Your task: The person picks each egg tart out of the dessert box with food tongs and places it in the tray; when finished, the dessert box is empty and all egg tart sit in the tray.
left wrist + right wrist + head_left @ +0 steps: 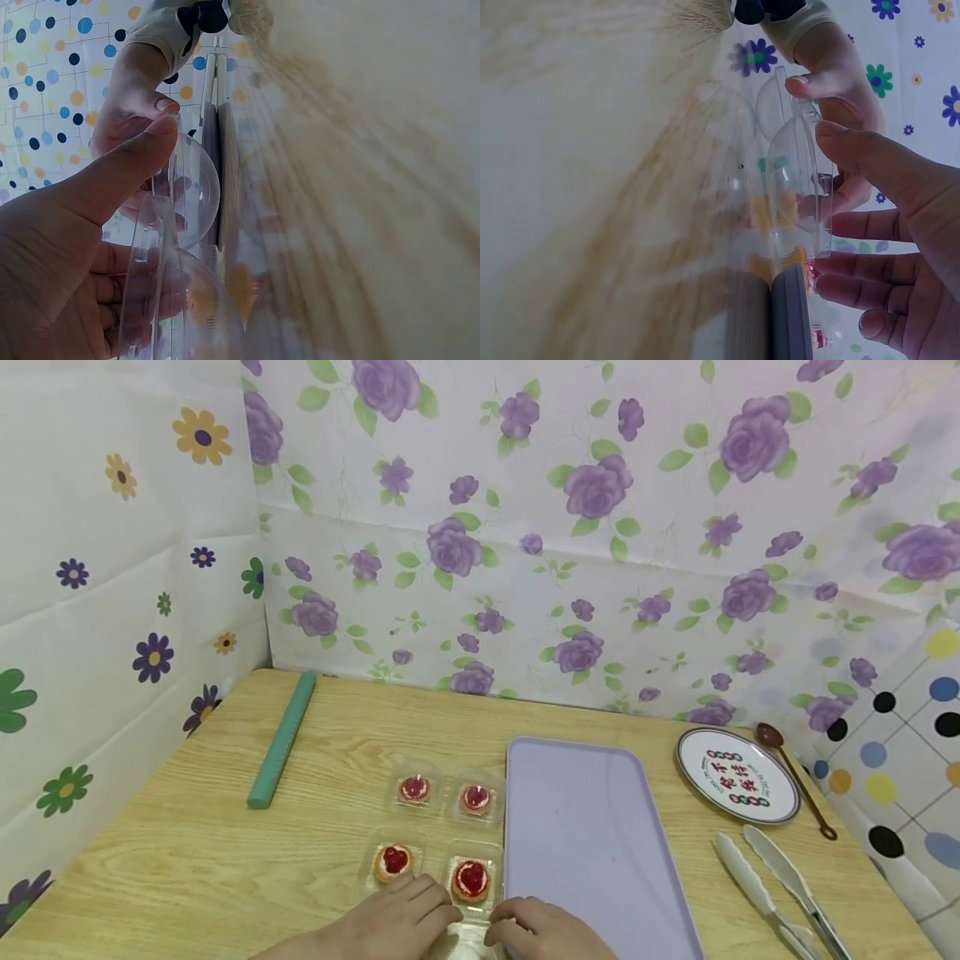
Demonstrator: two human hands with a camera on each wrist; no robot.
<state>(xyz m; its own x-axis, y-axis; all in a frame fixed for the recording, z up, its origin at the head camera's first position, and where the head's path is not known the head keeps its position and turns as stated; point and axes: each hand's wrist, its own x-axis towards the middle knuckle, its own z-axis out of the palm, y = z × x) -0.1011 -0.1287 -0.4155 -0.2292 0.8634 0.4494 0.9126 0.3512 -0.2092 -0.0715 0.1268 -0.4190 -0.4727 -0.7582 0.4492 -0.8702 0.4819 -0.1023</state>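
Note:
In the head view, several clear plastic boxes, each with a small red-topped tart, sit in two rows beside a lilac tray. Both hands are at the front right box (487,857), whose tart (471,881) shows between a dark red topping and pale crust. My left hand (397,922) pinches the near clear lid (463,943) from the left. From the right, my right hand (551,933) grips its other side, close to the tray's edge. Thumbs and fingers lie at the clear plastic (196,195) in the left wrist view, some fingers seen through it.
The lilac tray (581,835) lies to the right of the boxes. Farther right are a patterned plate (697,756), a brown ladle (806,789) and metal tongs (780,881). A green roll (281,743) lies at the left. Floral sheets (525,585) stand behind the table.

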